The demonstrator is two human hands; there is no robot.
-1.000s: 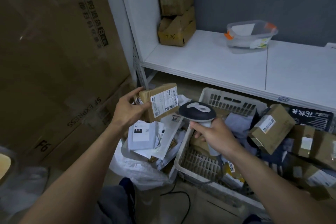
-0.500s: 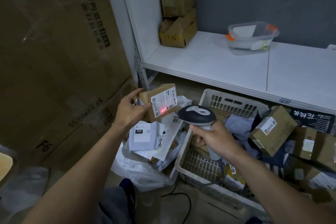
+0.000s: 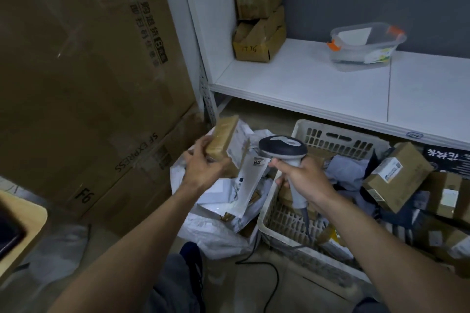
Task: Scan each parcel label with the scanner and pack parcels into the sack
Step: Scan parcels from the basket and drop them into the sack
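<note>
My left hand (image 3: 203,168) grips a small brown cardboard parcel (image 3: 221,138), blurred and tilted, its label turned away from me, just above the open white sack (image 3: 203,234). Several white mailers and small parcels lie inside the sack. My right hand (image 3: 302,180) grips the handle of a grey handheld scanner (image 3: 282,148), whose dark head points left toward the sack. The scanner's cable hangs down to the floor.
A white plastic basket (image 3: 340,134) at the right holds several boxes and bags, among them a labelled brown box (image 3: 396,173). A white shelf (image 3: 318,86) above carries cardboard boxes (image 3: 256,35) and a clear tub (image 3: 363,43). Large cartons (image 3: 89,71) wall the left.
My left hand turned the parcel so its label faces away and brought it down toward the sack. The red scan light is gone. My right hand stays with the scanner.
</note>
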